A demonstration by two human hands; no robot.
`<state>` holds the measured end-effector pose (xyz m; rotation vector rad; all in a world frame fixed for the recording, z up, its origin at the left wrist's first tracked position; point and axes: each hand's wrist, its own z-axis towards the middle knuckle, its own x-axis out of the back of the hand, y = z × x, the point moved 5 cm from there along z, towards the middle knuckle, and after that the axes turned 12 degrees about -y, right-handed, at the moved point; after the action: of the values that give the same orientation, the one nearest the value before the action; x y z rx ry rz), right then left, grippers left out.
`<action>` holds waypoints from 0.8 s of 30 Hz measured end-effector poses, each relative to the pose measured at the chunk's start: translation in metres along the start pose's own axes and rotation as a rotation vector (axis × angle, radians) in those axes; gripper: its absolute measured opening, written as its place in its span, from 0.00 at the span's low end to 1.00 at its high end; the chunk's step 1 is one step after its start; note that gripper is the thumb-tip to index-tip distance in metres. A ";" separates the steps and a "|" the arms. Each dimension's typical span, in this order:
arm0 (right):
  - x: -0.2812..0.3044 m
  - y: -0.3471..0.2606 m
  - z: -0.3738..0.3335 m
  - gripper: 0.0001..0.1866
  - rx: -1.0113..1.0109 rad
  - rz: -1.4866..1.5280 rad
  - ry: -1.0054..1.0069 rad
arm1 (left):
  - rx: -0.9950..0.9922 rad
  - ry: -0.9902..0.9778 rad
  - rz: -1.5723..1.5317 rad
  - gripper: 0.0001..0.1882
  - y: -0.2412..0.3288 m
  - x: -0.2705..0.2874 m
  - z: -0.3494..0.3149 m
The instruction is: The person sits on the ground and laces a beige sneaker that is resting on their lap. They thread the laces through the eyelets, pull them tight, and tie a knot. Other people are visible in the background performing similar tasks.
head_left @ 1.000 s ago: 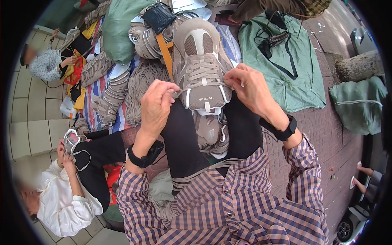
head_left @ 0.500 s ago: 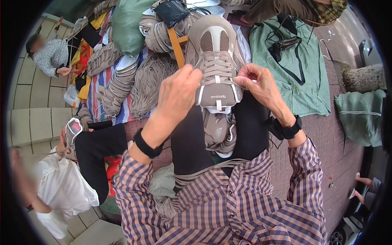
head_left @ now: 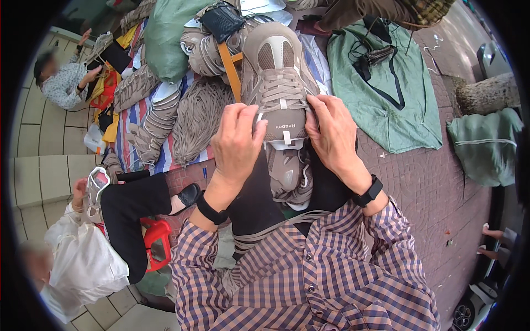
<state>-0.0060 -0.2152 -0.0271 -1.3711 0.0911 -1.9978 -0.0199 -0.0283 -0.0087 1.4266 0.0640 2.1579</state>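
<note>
A taupe-grey sneaker (head_left: pixel 277 77) with matching laces stands toe-away on my lap, resting on a second similar shoe (head_left: pixel 287 174) between my black-trousered knees. My left hand (head_left: pixel 237 144) grips the sneaker's left side by the tongue, fingers curled at the laces. My right hand (head_left: pixel 331 135) holds its right side, thumb against the tongue edge. Both wrists carry black bands.
Bundles of grey-brown laces (head_left: pixel 193 118) and more shoes lie on a striped cloth ahead. A green sack (head_left: pixel 171 33) and green cloths (head_left: pixel 386 94) lie on the brick paving. A person sits on a red stool (head_left: pixel 157 243) at my left; another sits far left.
The sneaker has been lifted and shifted slightly forward. Both hands moved from pulling laces near the tongue to clasping the shoe's sides.
</note>
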 end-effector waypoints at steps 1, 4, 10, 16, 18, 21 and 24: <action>-0.001 -0.001 0.003 0.19 0.019 -0.063 0.003 | -0.006 0.015 0.020 0.18 -0.001 0.000 0.002; -0.004 0.008 0.007 0.18 -0.007 0.076 0.000 | -0.009 0.057 0.051 0.16 -0.004 0.001 0.008; -0.006 0.026 0.010 0.13 -0.061 0.289 -0.040 | -0.030 0.008 0.006 0.16 -0.014 -0.006 0.005; 0.000 0.020 0.001 0.14 -0.034 0.293 -0.037 | 0.001 -0.062 -0.084 0.19 -0.001 0.000 0.002; 0.003 0.013 0.004 0.13 0.088 0.188 -0.069 | 0.072 -0.096 -0.158 0.19 -0.010 -0.007 -0.004; 0.007 0.004 0.008 0.15 0.245 0.016 -0.133 | -0.001 -0.164 0.033 0.17 -0.002 -0.007 0.002; 0.007 0.002 0.010 0.18 0.338 -0.163 -0.243 | 0.052 -0.131 -0.055 0.13 -0.004 -0.004 0.011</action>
<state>0.0016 -0.2176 -0.0175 -1.4176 -0.4616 -1.8526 -0.0071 -0.0294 -0.0085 1.5742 0.1104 2.0265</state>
